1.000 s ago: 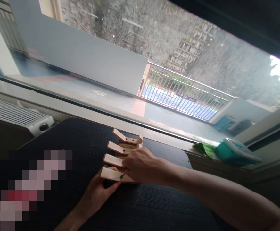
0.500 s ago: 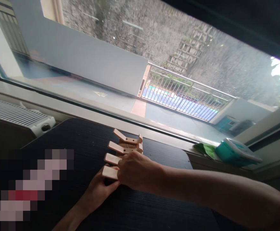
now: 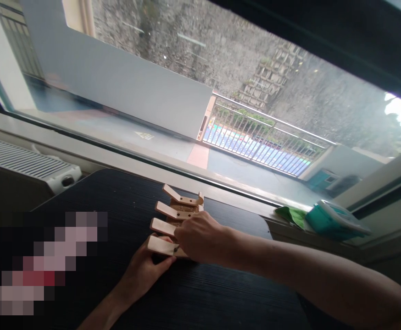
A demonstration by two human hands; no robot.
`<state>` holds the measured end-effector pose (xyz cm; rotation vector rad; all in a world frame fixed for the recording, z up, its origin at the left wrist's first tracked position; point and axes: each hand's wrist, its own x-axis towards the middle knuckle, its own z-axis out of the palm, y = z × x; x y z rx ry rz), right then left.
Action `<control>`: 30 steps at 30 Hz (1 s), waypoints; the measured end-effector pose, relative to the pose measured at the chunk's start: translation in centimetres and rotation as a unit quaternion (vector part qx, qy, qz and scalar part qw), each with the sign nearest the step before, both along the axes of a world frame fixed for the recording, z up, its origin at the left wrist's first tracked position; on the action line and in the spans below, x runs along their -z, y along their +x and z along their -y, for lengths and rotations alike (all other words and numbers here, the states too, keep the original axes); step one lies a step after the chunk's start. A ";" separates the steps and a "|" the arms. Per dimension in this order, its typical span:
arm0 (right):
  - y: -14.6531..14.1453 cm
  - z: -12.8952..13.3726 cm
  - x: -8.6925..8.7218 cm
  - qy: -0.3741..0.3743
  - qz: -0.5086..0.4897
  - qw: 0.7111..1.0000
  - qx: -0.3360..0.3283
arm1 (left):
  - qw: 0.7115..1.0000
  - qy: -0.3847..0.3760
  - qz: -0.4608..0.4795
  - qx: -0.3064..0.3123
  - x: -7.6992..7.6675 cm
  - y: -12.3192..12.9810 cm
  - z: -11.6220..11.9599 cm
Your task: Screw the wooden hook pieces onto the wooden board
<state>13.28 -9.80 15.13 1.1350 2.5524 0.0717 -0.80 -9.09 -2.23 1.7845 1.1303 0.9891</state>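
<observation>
A light wooden rack [image 3: 183,207] lies on the dark table, with several slats that stick out to the left at a tilt. Dark holes show in the far slats, whose right ends curve up like hooks. My left hand [image 3: 147,263] grips the nearest slat [image 3: 159,246], thumb along its near side and fingers behind it. Over the near part of the rack is my right hand [image 3: 198,236], closed, with its fingertips turned down and hidden. What it holds, if anything, does not show. A small dark spot is on the nearest slat beside the right hand.
The dark table [image 3: 242,288] meets a window sill [image 3: 145,170] at the back. A white radiator [image 3: 25,160] stands at the left. A teal box [image 3: 336,222] and a green cloth [image 3: 292,216] lie at the right. A pixelated patch covers the left of the table.
My right hand has shifted slightly to the right and up, so more of the nearest slat shows. My left hand keeps its grip. The view has tilted a little.
</observation>
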 end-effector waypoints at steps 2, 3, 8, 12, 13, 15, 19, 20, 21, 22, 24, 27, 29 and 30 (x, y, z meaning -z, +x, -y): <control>-0.2 0.5 0.4 0.023 0.000 0.999 -0.044 | 1.000 0.001 0.004 0.001 -0.2 0.0 0.1; -0.3 0.7 0.6 0.032 0.003 0.997 -0.071 | 1.000 0.000 0.006 0.006 -0.3 0.0 0.1; -0.8 0.8 0.7 0.020 0.045 0.988 -0.148 | 1.000 -0.020 0.004 0.023 -0.5 -0.1 0.1; -0.7 0.5 0.4 0.016 0.040 0.992 -0.121 | 1.000 -0.013 0.010 0.024 -0.5 0.0 0.1; -0.7 0.4 0.3 0.004 0.033 0.994 -0.102 | 1.000 -0.011 0.012 0.021 -0.4 0.1 0.1; -0.5 0.0 0.0 -0.030 0.027 0.998 -0.047 | 1.000 -0.005 0.014 0.012 -0.3 0.1 0.2; 0.1 -0.7 -0.6 -0.079 -0.005 0.994 0.071 | 1.000 -0.002 0.010 0.004 -0.1 0.0 0.3; 0.2 -0.8 -0.7 -0.086 -0.016 0.993 0.085 | 1.000 -0.005 0.009 0.006 -0.1 0.0 0.3; 0.2 -0.9 -0.7 -0.084 -0.021 0.992 0.092 | 1.000 -0.010 0.008 0.007 -0.2 0.0 0.2; 0.2 -1.0 -0.6 -0.073 -0.018 0.993 0.094 | 1.000 -0.016 0.008 0.009 -0.4 0.1 0.2; -0.1 -1.0 -0.4 -0.026 0.008 0.996 0.085 | 0.999 -0.030 0.009 0.013 -1.1 0.4 0.0; -0.5 -0.9 0.1 0.043 0.038 0.998 0.024 | 0.998 -0.053 0.029 0.020 -2.1 1.0 -0.4; -0.5 -0.7 0.1 0.036 0.037 0.998 -0.044 | 0.997 -0.058 0.049 0.030 -2.5 1.1 -0.6; -0.4 -0.6 0.0 0.028 0.035 0.997 -0.070 | 0.996 -0.054 0.054 0.035 -2.4 1.2 -0.7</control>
